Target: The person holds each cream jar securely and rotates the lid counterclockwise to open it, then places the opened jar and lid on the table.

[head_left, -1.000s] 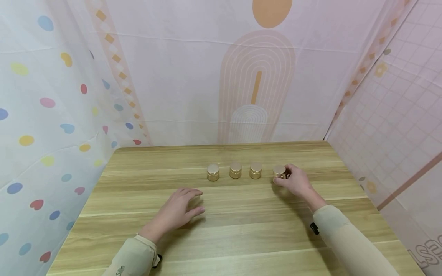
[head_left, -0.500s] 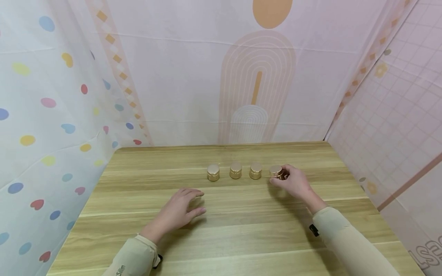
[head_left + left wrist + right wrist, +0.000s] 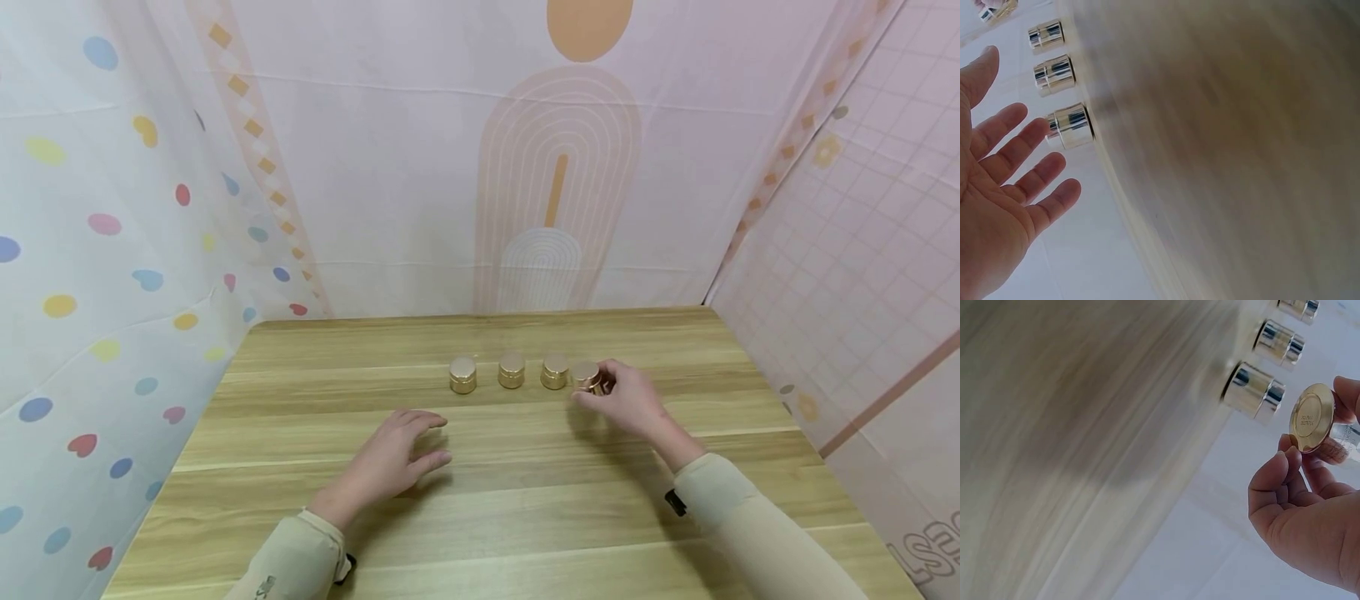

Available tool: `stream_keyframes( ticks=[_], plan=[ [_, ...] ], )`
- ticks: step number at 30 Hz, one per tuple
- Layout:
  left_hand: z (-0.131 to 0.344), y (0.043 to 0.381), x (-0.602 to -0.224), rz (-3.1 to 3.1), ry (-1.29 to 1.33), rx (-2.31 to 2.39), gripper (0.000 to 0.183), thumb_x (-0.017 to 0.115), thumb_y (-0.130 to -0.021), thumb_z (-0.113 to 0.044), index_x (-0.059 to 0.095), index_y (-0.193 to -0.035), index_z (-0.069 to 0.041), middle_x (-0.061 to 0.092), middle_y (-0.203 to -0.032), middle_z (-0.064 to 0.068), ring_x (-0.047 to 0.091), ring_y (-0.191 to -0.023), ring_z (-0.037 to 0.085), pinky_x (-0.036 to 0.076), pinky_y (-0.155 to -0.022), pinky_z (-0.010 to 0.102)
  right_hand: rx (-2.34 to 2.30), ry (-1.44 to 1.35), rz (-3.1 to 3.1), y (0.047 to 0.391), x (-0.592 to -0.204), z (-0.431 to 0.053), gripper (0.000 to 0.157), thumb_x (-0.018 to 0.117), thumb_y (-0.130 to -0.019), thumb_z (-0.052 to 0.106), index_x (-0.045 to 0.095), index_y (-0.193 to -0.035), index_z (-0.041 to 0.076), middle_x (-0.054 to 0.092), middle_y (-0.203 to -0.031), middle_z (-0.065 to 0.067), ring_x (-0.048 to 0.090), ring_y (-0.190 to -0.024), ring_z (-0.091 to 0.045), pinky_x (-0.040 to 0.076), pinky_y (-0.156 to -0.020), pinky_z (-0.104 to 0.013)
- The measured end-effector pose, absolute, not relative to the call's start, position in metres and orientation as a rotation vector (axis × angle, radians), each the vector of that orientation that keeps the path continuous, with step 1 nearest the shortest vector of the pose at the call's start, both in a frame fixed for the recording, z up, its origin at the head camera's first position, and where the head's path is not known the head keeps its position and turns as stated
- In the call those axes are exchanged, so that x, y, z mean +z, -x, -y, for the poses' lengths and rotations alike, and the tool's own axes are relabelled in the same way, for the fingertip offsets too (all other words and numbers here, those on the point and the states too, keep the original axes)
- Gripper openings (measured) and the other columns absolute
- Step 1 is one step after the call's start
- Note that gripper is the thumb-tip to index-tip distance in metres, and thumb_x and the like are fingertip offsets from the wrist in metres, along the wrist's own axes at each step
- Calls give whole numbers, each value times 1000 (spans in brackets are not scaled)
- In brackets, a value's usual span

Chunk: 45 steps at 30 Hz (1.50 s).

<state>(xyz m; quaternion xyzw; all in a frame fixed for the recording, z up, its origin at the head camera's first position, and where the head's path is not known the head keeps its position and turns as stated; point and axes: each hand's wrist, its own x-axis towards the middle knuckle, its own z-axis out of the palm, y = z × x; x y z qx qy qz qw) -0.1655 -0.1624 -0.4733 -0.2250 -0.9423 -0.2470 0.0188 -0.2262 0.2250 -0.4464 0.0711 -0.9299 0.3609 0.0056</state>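
My right hand (image 3: 630, 402) pinches a small gold lidded jar (image 3: 586, 375) between thumb and fingers, at the right end of a row. In the right wrist view this jar's round base (image 3: 1311, 419) shows stamped print, tilted and raised off the table. Just left of it stands another gold jar (image 3: 555, 372), overlapped in the head view. Two more stand upright farther left, a middle jar (image 3: 512, 372) and a leftmost jar (image 3: 462, 377). My left hand (image 3: 390, 457), holding nothing, hovers in front of the leftmost jar with fingers relaxed and spread.
The jars stand toward the back of a wood-grain table (image 3: 510, 517). Behind it hangs a pale patterned cloth (image 3: 390, 192), with a dotted cloth (image 3: 112, 333) on the left and a grid-patterned one (image 3: 870, 250) on the right.
My right hand has carried its jar leftward, closing most of the gap to the neighbouring jar. The left hand has drifted very slightly right; the other jars have stayed put.
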Motion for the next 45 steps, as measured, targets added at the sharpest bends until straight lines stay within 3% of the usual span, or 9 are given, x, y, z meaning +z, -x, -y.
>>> stream_keyframes(
  ticks=[14,26,34,41,45],
  plan=[
    [155,167,-474,2898,706,-786,56,79,-97,-37,65,-143,-9,68,-145,13,61,-137,36,49,-118,58,1115,-251,2928,219,-440,-210,61,89,-87,34,67,-129,-5,72,-97,-9,62,-83,-19,54,-69,-27],
    [147,168,-471,2895,681,-801,55,79,-98,-38,65,-144,-10,67,-147,14,60,-139,37,48,-119,57,1150,-353,2901,211,-435,-195,56,90,-85,31,70,-125,-3,73,-95,-9,63,-81,-16,55,-68,-24],
    [136,173,-463,2827,692,-911,55,79,-98,-37,66,-144,-9,69,-144,13,63,-136,36,50,-118,56,1180,-447,2869,206,-433,-181,25,90,-85,29,73,-97,15,66,-83,2,53,-76,-13,44,-63,-22],
    [115,179,-451,2762,660,-1017,54,78,-99,-39,66,-144,-11,70,-144,10,63,-137,36,48,-119,57,1120,-545,2860,200,-432,-162,32,92,-82,30,74,-103,13,68,-80,6,53,-73,-10,43,-62,-21],
    [105,181,-446,2747,671,-1039,53,77,-99,-39,67,-143,-11,71,-143,10,63,-137,36,47,-119,58,1112,-646,2836,198,-434,-153,26,92,-82,27,73,-98,17,69,-80,9,55,-72,-9,45,-63,-20]
  ],
)
